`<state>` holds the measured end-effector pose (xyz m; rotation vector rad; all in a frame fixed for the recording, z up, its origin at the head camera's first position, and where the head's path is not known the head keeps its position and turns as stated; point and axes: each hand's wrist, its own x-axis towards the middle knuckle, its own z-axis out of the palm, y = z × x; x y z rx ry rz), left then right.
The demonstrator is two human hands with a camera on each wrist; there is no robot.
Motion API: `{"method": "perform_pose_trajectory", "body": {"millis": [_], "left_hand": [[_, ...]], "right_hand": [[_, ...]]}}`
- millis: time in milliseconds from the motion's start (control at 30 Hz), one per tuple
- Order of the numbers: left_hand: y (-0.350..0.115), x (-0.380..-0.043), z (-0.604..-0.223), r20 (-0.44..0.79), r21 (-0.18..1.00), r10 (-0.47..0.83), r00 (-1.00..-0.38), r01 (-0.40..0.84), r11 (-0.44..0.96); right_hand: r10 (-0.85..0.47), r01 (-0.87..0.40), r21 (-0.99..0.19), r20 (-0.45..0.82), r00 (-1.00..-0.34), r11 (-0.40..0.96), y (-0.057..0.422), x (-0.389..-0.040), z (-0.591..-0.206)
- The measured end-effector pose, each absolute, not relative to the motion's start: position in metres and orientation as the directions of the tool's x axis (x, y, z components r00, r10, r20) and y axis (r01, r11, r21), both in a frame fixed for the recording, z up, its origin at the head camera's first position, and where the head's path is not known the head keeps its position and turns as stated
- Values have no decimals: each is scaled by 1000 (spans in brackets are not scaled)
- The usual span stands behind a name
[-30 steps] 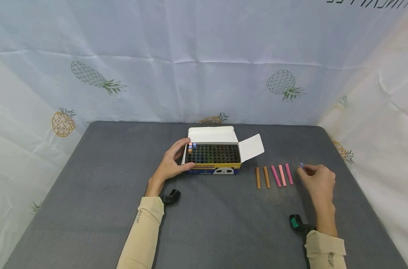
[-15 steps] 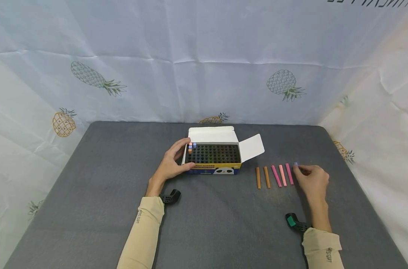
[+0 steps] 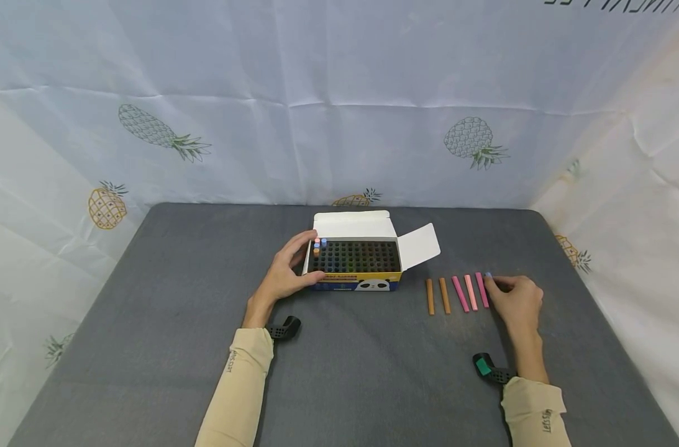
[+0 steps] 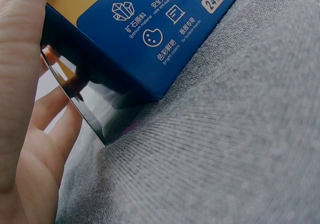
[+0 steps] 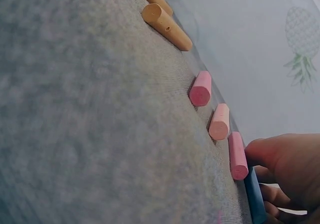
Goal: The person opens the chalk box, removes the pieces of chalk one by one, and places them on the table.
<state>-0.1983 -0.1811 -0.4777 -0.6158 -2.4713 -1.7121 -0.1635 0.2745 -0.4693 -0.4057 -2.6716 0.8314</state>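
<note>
A chalk box (image 3: 357, 285) stands with its white lid up. Its dark holder has many holes, with several chalk sticks (image 3: 317, 252) upright at the left end. My left hand (image 3: 283, 273) grips that end, thumb along the front; the left wrist view shows fingers behind the box's end flap (image 4: 95, 98). Farther right, my right hand (image 3: 517, 301) pinches a blue chalk stick (image 5: 255, 196) low at the table, close beside a magenta chalk stick (image 3: 481, 290). From above, only the blue stick's tip shows past the thumb.
Left of the blue stick lie a light pink chalk stick (image 3: 470, 292), another magenta chalk stick (image 3: 460, 293) and two brown-orange chalk sticks (image 3: 445, 295). A box side flap (image 3: 420, 246) juts out right. Grey cloth covers the table (image 3: 373, 372); a pineapple-print curtain (image 3: 339, 149) hangs behind.
My right hand has shifted left with the blue chalk stick, bringing it close to the magenta one. My left hand and the chalk box stay where they were.
</note>
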Motion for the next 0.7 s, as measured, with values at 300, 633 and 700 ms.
{"method": "perform_pose_trajectory", "body": {"millis": [300, 633, 700], "left_hand": [[-182, -197, -478, 297, 878, 289, -910, 379, 292], [-181, -198, -479, 291, 877, 281, -914, 372, 303], [-182, -198, -479, 287, 879, 282, -915, 369, 303]], "right_hand": [[352, 178, -582, 201, -914, 794, 275, -163, -471], [339, 148, -588, 229, -913, 795, 276, -162, -468], [331, 108, -598, 276, -903, 794, 275, -162, -466]]}}
